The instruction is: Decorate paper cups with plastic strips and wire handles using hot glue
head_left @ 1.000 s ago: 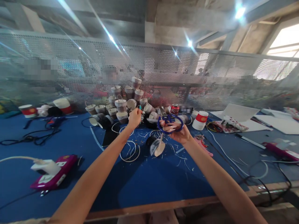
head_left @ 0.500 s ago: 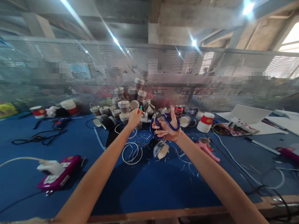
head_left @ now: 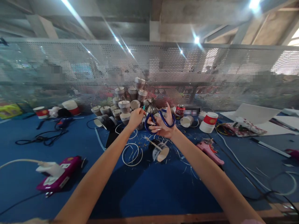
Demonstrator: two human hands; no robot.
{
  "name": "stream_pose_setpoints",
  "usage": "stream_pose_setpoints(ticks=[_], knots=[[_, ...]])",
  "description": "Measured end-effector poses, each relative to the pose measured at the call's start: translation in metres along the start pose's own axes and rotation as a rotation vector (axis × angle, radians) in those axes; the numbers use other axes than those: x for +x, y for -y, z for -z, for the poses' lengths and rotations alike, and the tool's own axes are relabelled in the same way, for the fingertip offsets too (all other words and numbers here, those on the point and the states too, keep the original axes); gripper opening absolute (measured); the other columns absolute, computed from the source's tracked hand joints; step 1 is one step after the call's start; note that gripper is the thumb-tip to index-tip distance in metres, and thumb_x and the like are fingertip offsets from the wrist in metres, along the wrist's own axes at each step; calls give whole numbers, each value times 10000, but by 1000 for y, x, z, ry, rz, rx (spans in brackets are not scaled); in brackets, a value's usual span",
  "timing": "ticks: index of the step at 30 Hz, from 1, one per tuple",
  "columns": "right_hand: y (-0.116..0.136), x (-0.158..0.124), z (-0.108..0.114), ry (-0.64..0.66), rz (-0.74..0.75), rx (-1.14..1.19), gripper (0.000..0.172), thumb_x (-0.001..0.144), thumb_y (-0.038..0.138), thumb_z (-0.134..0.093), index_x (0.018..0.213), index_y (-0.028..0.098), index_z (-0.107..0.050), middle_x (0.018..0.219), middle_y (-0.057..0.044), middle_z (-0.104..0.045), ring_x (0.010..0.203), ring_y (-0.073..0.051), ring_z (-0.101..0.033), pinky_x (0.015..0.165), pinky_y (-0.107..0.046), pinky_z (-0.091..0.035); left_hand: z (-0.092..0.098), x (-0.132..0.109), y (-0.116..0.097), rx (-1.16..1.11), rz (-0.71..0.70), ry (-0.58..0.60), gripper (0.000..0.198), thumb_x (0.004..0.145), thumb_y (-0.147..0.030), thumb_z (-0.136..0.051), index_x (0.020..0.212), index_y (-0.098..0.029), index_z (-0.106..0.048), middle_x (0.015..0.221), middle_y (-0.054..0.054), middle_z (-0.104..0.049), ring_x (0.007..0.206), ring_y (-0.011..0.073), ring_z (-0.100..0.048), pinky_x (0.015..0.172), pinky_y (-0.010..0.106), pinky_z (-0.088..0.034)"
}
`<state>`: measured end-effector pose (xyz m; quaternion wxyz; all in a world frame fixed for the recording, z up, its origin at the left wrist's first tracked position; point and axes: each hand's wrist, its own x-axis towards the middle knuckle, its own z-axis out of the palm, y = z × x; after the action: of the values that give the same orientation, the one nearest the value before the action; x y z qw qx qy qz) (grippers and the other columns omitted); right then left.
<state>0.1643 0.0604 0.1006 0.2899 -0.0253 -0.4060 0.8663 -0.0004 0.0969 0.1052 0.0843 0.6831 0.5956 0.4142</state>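
Observation:
My right hand (head_left: 165,127) holds a pair of scissors (head_left: 173,122) with large blue handles, its fingers through the loops. The metal blades are apart and point up and left. Close beside them, my left hand (head_left: 136,117) is closed in a pinch, with a small teal piece (head_left: 144,107) at its fingertips; its kind is unclear. Behind the hands stands a stack of small whitish-grey cups (head_left: 124,106), some with looped handles. A cup on its side (head_left: 164,153) lies below my right hand, with a thin pale strip (head_left: 153,143) across it.
White wire coils (head_left: 132,165) and scraps lie on the blue table. A pink glue gun (head_left: 210,152), a red-and-white paper cup (head_left: 208,123) and a drink can (head_left: 179,111) are to the right. A purple power strip (head_left: 70,165) sits left. A perforated metal screen (head_left: 168,68) stands behind.
The right hand and scissors have moved left and slightly up, nearer the left hand. A pale strip now shows over the lying cup. The left hand keeps its pinch.

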Motion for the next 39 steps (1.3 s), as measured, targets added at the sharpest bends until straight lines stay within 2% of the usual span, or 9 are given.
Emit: stream_pose_setpoints(ticks=[12, 16, 21, 29, 32, 36, 39], knots=[[1, -2, 9, -27, -38, -76, 749, 653, 851, -144, 738, 180, -466, 633, -8, -487, 439, -79, -340, 382, -205, -291, 4, 1, 0, 21, -76, 63, 262, 801, -221, -375, 575, -172, -500, 583, 10, -561, 602, 139, -498, 592, 239, -354], [1, -2, 11, 27, -38, -49, 747, 640, 861, -145, 688, 175, -436, 589, 8, -464, 416, -58, -299, 360, -176, -256, 6, 2, -2, 13, -54, 110, 269, 803, -227, -378, 566, -173, -492, 579, 5, -562, 607, 138, -502, 580, 231, -357], [0, -3, 15, 39, -36, -32, 744, 615, 877, -134, 649, 182, -398, 552, 30, -434, 390, -45, -252, 336, -169, -235, 5, 2, -1, 8, -41, 103, 276, 808, -225, -383, 558, -175, -489, 567, 1, -555, 587, 132, -498, 555, 223, -353], [-3, -2, 23, -10, -25, -59, 664, 747, 773, -111, 633, 179, -387, 512, 46, -382, 354, -33, -217, 310, -150, -197, 5, 2, -1, -34, -32, 95, 263, 798, -214, -390, 558, -172, -488, 536, -9, -515, 535, 119, -458, 513, 221, -315], [-2, -4, 20, 1, -12, -55, 686, 729, 791, -108, 648, 172, -392, 526, 42, -386, 360, -27, -210, 315, -147, -192, 3, 3, 1, -125, 2, 111, 261, 803, -232, -397, 569, -166, -491, 491, -29, -447, 464, 98, -402, 466, 213, -288], [0, -8, 14, 29, -1, -57, 760, 660, 846, -84, 691, 163, -415, 601, 16, -426, 399, -37, -259, 351, -170, -256, -1, 3, 3, -390, 109, 184, 251, 816, -275, -390, 604, -168, -470, 449, -63, -328, 378, 73, -303, 397, 195, -245], [0, -9, 13, 49, 3, -54, 784, 641, 858, -68, 705, 162, -422, 621, 15, -425, 408, -40, -253, 366, -181, -266, -3, 3, 3, -473, 132, 210, 236, 813, -277, -394, 614, -170, -459, 446, -72, -297, 363, 65, -279, 379, 186, -233]])
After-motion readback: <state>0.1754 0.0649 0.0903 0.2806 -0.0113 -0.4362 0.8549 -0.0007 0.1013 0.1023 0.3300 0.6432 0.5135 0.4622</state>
